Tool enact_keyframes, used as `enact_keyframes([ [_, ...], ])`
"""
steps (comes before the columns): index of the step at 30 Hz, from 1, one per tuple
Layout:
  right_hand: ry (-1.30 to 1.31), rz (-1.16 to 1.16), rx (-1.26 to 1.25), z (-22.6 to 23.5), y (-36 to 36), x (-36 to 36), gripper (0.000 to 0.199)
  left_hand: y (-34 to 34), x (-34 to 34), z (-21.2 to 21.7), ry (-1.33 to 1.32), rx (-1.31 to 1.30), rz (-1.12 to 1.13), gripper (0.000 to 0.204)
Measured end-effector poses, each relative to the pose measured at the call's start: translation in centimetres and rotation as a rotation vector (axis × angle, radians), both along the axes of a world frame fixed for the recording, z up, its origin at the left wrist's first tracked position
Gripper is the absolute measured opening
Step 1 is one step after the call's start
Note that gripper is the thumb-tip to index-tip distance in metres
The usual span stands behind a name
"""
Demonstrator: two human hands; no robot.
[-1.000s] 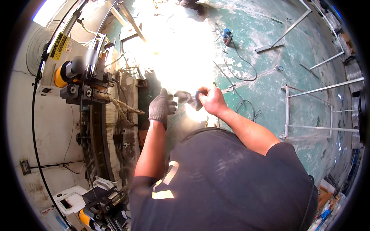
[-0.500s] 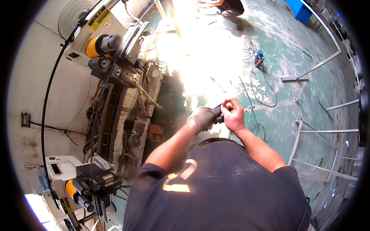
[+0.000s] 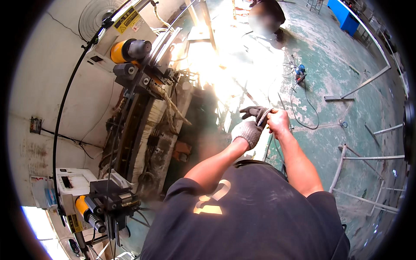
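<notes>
Pinching a loose grey glove [image 3: 259, 112] at one end, the bare right hand [image 3: 279, 121] has fingers closed, apparently steadying limp fabric; it sits far-side of the gloved left hand [image 3: 246, 132], whose grip I cannot confirm.

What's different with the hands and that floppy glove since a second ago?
The gloved left hand moved in toward the bare right hand, and now seems to touch the loose glove. The whole view shifted, so more of the other person shows. The right hand still holds the loose glove.
</notes>
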State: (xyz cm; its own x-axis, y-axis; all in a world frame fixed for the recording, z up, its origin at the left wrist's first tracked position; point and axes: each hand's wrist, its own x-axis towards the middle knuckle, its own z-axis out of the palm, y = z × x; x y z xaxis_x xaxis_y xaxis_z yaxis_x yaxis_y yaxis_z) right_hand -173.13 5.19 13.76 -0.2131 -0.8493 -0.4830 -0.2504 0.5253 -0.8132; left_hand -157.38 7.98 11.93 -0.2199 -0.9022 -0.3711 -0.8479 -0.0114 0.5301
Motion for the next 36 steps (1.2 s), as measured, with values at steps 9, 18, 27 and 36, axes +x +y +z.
enact_keyframes([
  [9, -0.818, 0.087, -0.291, -5.3, -0.6, 1.6, 0.049, -2.0, -0.9, -1.5, -0.11, -0.209, -0.339, 0.029],
  [18, -0.987, -0.085, -0.487, 1.9, -4.2, -0.1, 0.04, -3.5, -3.4, 4.3, -0.121, -0.382, -0.538, 0.023],
  [27, -0.909, 0.13, -0.139, 2.4, 0.4, 0.8, 0.044, -5.1, -2.4, 1.7, -0.303, -0.401, -0.541, 0.021],
  [36, -0.668, -0.247, -0.071, -4.7, -0.3, -1.7, 0.03, -2.7, -5.7, 6.4, -0.119, -0.361, -0.473, 0.025],
])
